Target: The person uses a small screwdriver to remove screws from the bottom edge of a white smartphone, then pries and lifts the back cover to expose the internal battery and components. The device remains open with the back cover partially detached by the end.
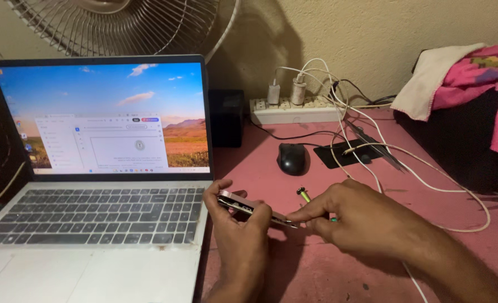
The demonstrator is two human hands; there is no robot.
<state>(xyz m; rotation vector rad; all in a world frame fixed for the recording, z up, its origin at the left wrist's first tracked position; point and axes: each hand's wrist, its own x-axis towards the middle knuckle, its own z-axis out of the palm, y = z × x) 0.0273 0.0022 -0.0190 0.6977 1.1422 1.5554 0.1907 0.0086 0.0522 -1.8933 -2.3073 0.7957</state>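
My left hand [239,227] grip closed around slim silver-pink phone [243,205], held edge-up over pink worktop [316,264] beside open grey laptop [92,224]; right hand [353,216] fingertips pinch phone's far end; small green-handled screwdriver [304,194] just behind.

one laptop [97,185], one mouse [291,158], one fan [120,25], one power strip [294,110], two chargers [298,88]
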